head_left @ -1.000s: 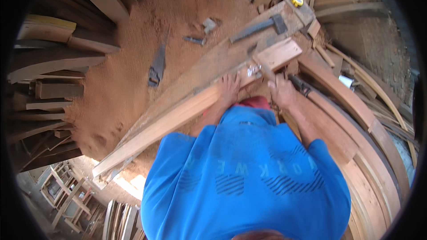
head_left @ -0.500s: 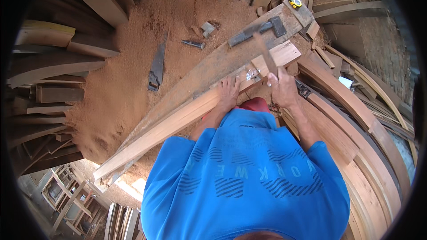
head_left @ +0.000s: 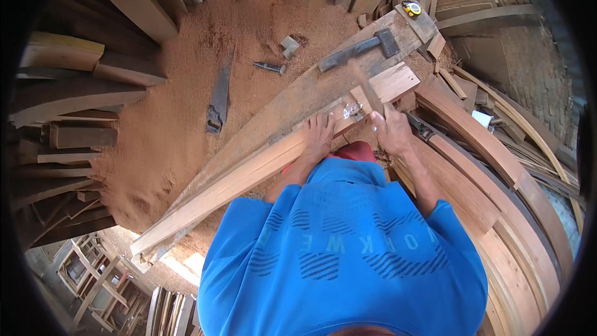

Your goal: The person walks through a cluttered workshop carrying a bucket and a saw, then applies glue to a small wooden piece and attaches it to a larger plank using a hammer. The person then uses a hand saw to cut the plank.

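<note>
As left hand (head_left: 318,140) rests spread on long pale wooden beam (head_left: 249,175) | right hand (head_left: 393,132) grips flat brown bar (head_left: 368,93), now farther across | seemingly mid-stroke

Daylight is soft — glare (head_left: 186,268) lower left, edges bent into black.

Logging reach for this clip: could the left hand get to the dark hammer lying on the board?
Probably yes: the left hand rests on the pale beam, and only beam and board seem to separate it from the dark hammer, though it must leave the beam.
</note>
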`<act>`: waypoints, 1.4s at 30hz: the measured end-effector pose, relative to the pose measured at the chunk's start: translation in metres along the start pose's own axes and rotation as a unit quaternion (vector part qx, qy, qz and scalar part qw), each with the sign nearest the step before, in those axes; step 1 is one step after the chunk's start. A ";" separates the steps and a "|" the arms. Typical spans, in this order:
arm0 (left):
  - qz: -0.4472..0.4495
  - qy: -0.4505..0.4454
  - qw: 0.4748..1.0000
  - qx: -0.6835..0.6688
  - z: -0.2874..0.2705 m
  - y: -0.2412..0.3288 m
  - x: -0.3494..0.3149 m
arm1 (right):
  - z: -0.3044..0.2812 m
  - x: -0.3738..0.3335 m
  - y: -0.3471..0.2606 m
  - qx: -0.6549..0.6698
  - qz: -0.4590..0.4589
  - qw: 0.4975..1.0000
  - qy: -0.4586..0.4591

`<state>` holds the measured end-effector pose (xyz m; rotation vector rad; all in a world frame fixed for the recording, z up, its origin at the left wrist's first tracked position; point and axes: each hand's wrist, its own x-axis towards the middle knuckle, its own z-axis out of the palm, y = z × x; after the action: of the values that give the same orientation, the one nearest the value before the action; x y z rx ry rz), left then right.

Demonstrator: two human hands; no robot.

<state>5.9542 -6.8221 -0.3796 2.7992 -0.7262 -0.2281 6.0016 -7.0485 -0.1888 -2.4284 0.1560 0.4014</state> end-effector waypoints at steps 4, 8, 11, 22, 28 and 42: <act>-0.009 -0.022 1.000 -0.004 -0.008 0.001 -0.001 | -0.043 -0.009 -0.062 0.163 -0.117 0.969 0.144; -0.011 -0.054 0.998 -0.020 -0.019 0.003 0.000 | 0.028 -0.030 0.029 0.050 -0.060 0.990 0.121; -0.007 -0.058 0.998 -0.014 -0.020 0.008 -0.007 | 0.051 -0.062 0.071 -0.167 0.105 0.974 -0.116; -0.009 -0.051 0.999 -0.016 -0.018 0.002 0.003 | 0.000 -0.032 -0.014 0.106 -0.055 0.985 0.129; 0.020 0.034 0.999 0.000 -0.005 -0.007 0.021 | 0.042 -0.037 0.066 -0.136 0.043 0.987 -0.069; -0.009 0.018 1.000 -0.016 -0.015 -0.007 0.018 | 0.038 -0.038 0.044 -0.111 0.067 0.987 -0.097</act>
<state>5.9760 -6.8222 -0.3689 2.7727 -0.6831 -0.1892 5.9468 -7.0581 -0.2299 -2.5851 0.1989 0.7493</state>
